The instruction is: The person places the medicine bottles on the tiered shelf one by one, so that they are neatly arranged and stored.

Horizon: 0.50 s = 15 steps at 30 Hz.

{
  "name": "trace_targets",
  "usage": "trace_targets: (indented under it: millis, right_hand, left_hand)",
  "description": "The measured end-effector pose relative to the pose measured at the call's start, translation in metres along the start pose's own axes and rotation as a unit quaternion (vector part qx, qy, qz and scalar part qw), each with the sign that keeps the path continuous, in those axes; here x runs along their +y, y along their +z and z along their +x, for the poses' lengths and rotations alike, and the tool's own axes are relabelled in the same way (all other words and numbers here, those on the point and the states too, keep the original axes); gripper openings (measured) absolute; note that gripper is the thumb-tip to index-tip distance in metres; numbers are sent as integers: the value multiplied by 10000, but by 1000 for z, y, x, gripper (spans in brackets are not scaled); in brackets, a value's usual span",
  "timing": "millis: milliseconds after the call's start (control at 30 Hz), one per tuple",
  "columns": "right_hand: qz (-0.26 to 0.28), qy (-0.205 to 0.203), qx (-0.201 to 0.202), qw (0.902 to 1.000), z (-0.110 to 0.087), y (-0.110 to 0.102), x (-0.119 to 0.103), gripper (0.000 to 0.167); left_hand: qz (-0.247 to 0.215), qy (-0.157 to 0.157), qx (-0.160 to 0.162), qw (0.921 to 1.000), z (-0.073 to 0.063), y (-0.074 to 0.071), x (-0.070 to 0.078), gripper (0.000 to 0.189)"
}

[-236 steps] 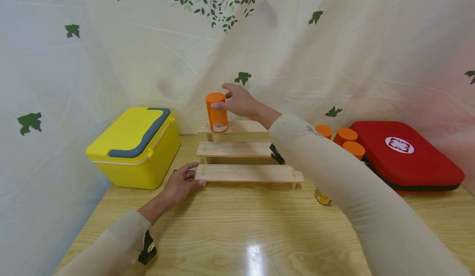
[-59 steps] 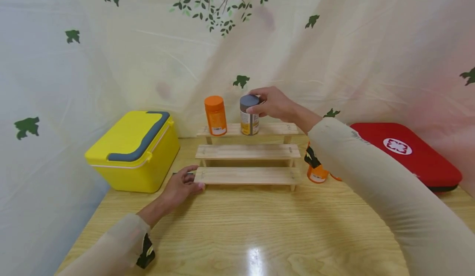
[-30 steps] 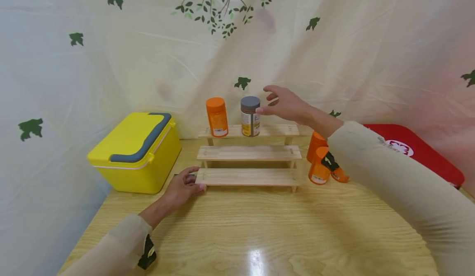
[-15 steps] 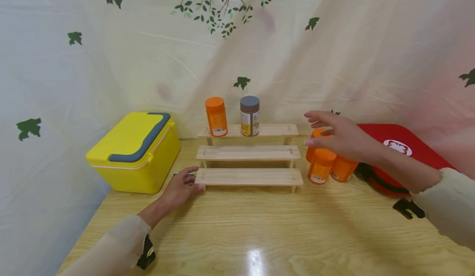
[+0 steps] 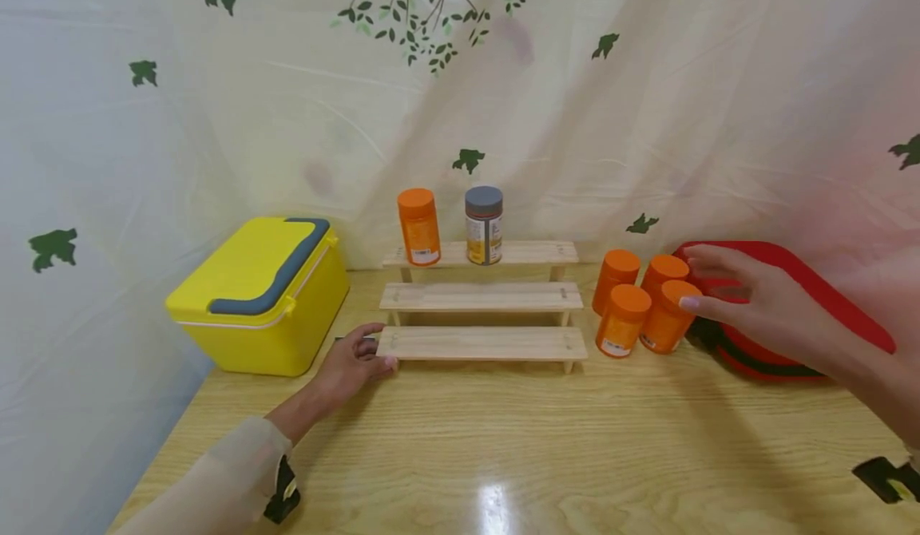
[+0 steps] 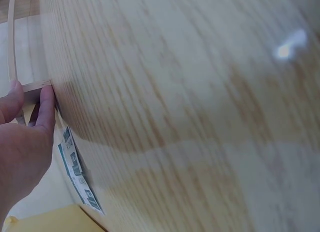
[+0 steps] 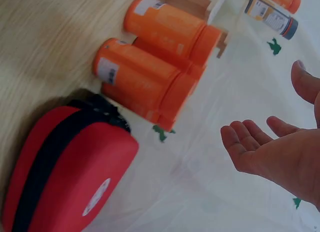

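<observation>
1. Two bare hands in view. Left hand (image 5: 346, 366): thumb and fingers pinch the left end of the lowest board of a pale wooden three-tier rack (image 5: 481, 297).
2. Right hand (image 5: 767, 307): fingers parted and slightly bent, holding nothing. In the head view the thumb overlaps one lid; the right wrist view shows the hand apart from the bottles.
3. Four orange cylindrical bottles with orange lids (image 5: 622, 327) stand upright on the pale wood-grain table (image 5: 446, 447), bunched two by two, just right of the rack and near the right hand. Whether their sides touch, cannot tell.
4. Top board of the rack carries two containers, both upright and apart: one orange bottle with an orange lid (image 5: 419, 230) toward the left, one jar with a grey lid and a white-and-yellow label (image 5: 483, 231) near the middle. Orange bottles total five; grey-lidded jar, one.
5. One red soft-sided case with a black band and white emblem (image 7: 90, 164), right of the bottle cluster, partly behind the right hand in the head view.
6. One yellow box with a blue-grey handle (image 5: 244, 267), left of the rack.
7. One green-and-white printed slip (image 6: 77, 167) beside the left hand; text unreadable.
8. Behind: pale cloth printed with green leaves (image 5: 287, 120).
</observation>
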State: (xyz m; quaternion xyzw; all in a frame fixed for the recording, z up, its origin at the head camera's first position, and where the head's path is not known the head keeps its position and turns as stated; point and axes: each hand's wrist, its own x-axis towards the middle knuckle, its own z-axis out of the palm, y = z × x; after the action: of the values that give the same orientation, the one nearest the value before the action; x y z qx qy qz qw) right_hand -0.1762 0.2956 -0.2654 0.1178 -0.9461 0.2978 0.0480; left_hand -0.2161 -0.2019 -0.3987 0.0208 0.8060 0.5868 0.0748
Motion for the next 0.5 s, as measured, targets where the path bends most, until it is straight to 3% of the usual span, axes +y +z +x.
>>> trace_targets:
  millis: [200,500]
  right_hand:
    - [-28,28,133,9999,-6,2,30,74]
    - [-136,250,64,9996,3,13,64,79]
  left_hand:
    - [-31,1,0,10000,-1,0,2,62]
    - [-128,-9,-22,9999,-1,1,-1,62]
